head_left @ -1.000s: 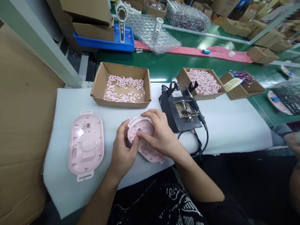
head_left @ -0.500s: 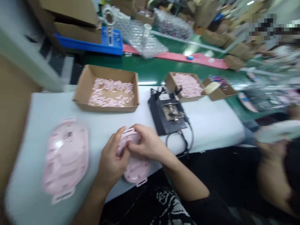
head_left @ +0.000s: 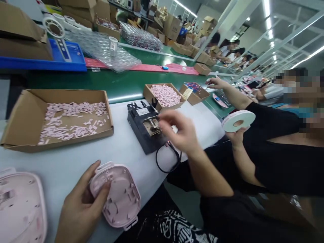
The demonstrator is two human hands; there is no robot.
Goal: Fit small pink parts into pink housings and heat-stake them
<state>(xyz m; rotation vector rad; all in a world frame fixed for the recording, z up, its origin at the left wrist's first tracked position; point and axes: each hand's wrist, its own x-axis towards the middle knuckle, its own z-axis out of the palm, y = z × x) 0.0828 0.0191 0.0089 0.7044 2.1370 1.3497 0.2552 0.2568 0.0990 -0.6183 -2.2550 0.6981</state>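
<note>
My left hand (head_left: pixel 83 202) grips a pink plastic shell (head_left: pixel 123 199) at its upper left edge, thumb on the inside face and fingers behind. The shell is tilted, its moulded posts and ribs facing me, with a slotted tab at each end. My right hand (head_left: pixel 181 130) is raised over the right side of a black device (head_left: pixel 144 131) with a metal mechanism on top. Its fingers are bent, slightly blurred and apart from the thumb, and I see nothing held in them. A larger pink shell (head_left: pixel 22 206) lies at the lower left, partly outside the view.
A cardboard box (head_left: pixel 15 118) holds small pink pieces. Beyond the device stand a box of pink parts (head_left: pixel 165 96) and a box with coloured wires (head_left: pixel 194 91). A black cable (head_left: pixel 162 168) loops beside the device. At the right, a co-worker's hand holds a tape roll (head_left: pixel 231 123).
My right hand has left the pink shell and moved up and right to the device. My left hand keeps the shell, now with its inside showing. The view has swung right.
</note>
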